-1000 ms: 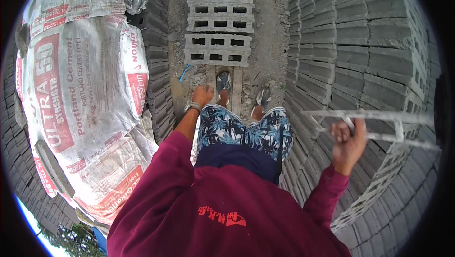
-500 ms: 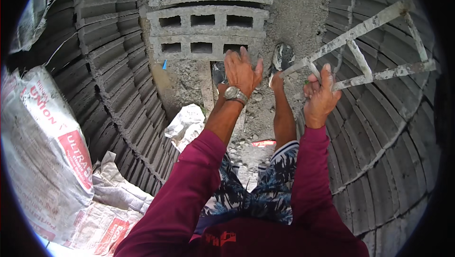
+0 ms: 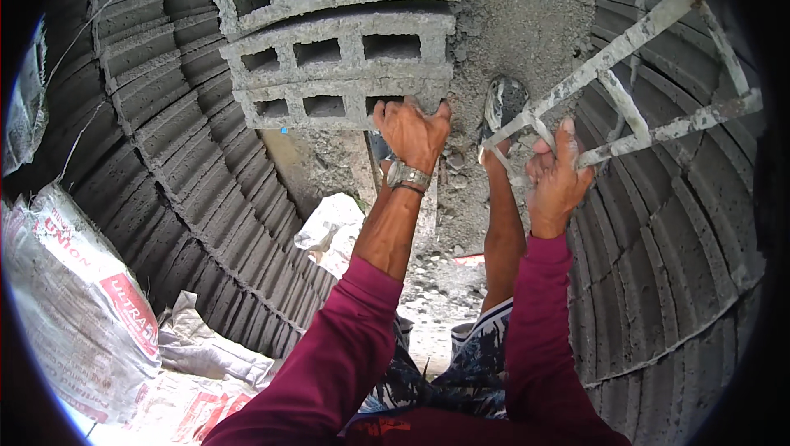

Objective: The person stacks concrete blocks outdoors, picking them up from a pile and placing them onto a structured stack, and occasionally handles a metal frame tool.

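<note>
My left hand (image 3: 415,135), with a watch on its wrist, has its fingers hooked over the near right end of a grey concrete hollow block (image 3: 354,106). The fingertips go into or over the block's rightmost hole, partly out of sight. That block lies nearest to me among several stacked hollow blocks (image 3: 271,26). My right hand (image 3: 559,176) is closed round the near end of a worn metal frame (image 3: 658,22). Two long bars joined by short crosspieces make up this frame, which reaches up to the right.
Rows of stacked grey blocks rise as walls on the left (image 3: 164,117) and right (image 3: 658,281). Printed sacks (image 3: 74,281) lie at lower left, and a crumpled white bag (image 3: 329,228) rests on the gritty ground. My shoe (image 3: 506,100) stands right of the block stack.
My left hand has come down onto the nearest block, its spread fingers now curled over the end. My right hand keeps the metal frame. The view has shifted, and the blocks look closer and tilted.
</note>
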